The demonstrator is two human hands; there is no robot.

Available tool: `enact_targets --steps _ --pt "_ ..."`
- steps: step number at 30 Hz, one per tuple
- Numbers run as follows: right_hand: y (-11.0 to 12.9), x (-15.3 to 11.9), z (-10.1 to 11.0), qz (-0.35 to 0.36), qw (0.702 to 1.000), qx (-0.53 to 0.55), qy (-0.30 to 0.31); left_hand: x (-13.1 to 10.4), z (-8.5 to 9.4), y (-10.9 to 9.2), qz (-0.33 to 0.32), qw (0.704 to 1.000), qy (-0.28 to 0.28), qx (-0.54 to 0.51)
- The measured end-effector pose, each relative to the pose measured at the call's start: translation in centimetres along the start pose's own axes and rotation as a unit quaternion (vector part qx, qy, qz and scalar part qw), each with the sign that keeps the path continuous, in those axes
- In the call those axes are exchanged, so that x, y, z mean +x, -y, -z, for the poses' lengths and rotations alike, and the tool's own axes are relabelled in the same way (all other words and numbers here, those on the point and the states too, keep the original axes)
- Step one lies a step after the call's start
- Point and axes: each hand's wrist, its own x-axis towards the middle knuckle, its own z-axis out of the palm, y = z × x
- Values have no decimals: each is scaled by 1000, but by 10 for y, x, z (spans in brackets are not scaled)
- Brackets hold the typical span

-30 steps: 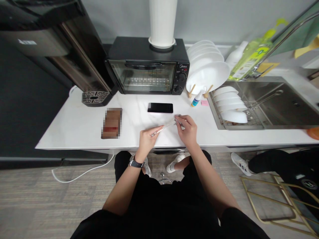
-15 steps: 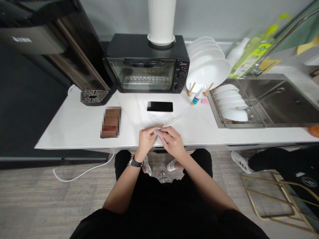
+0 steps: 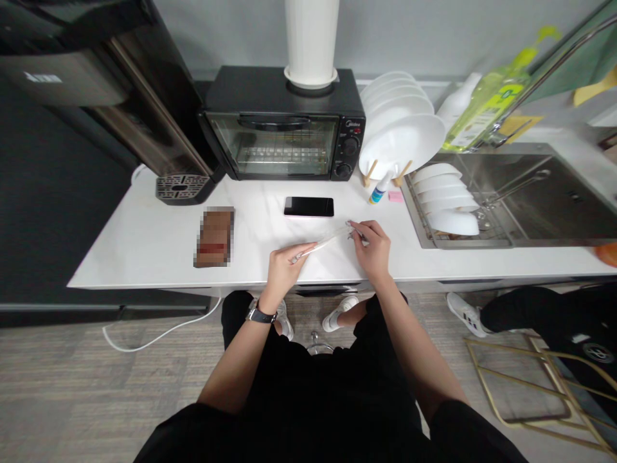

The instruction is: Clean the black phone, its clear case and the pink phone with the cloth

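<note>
One clear strip (image 3: 330, 238) over the desk (image 3: 144, 251), slanting from the left hand (image 3: 284, 269) out to the right hand (image 3: 374, 247). Left: fingers clamped on its near end. Right: fingertips pinched on a small pale wad (image 3: 349, 224) at its far end. Phone (image 3: 308, 206) lies beyond the left hand, slightly right; bottle (image 3: 378, 195) beyond the right hand.

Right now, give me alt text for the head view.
A left hand holds a thin, clear object over a white counter, the right hand pinching its other end. Beyond are a black phone, toaster oven and white plates.
</note>
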Motion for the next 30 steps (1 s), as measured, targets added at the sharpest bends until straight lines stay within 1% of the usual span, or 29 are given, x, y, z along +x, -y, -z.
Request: enact_targets --steps 4,6,7,8,9,12,13,15,18,21,24,26,28,30 --pt "2 -4 -2 -9 1000 9 -8 6 1 -2 -19 999 38 26" --pt "2 -4 -2 -10 1000 9 1 8 1 -1 -15 997 61 51" --pt "2 -3 -2 -10 1000 9 7 9 2 -1 -5 997 62 51" --pt "1 -2 -2 -11 1000 9 11 10 3 0 9 998 50 43" --pt "1 -1 -2 -13 1000 10 12 11 4 0 26 999 27 29" --pt "0 1 -2 -22 1000 10 12 16 13 -7 64 996 -64 -6" --pt "0 1 -2 -23 1000 10 14 19 17 -12 63 994 -85 -9" --pt "-1 2 -1 -24 1000 11 16 26 24 -24 43 993 -112 -9" --pt "-2 2 -1 -30 999 16 9 34 26 -38 13 992 -123 3" --pt "-1 1 0 -38 999 28 -3 38 20 -41 -7 994 -103 24" --pt "8 3 5 -49 997 44 -38 38 10 -36 -62 993 -91 38" --pt "23 5 11 -50 994 60 -76 36 3 -31 -99 990 -95 40" --pt "41 7 15 -37 991 73 -105 33 -5 -25 -111 987 -105 42" --pt "58 8 16 -13 991 77 -104 29 -12 -20 -106 988 -109 38"
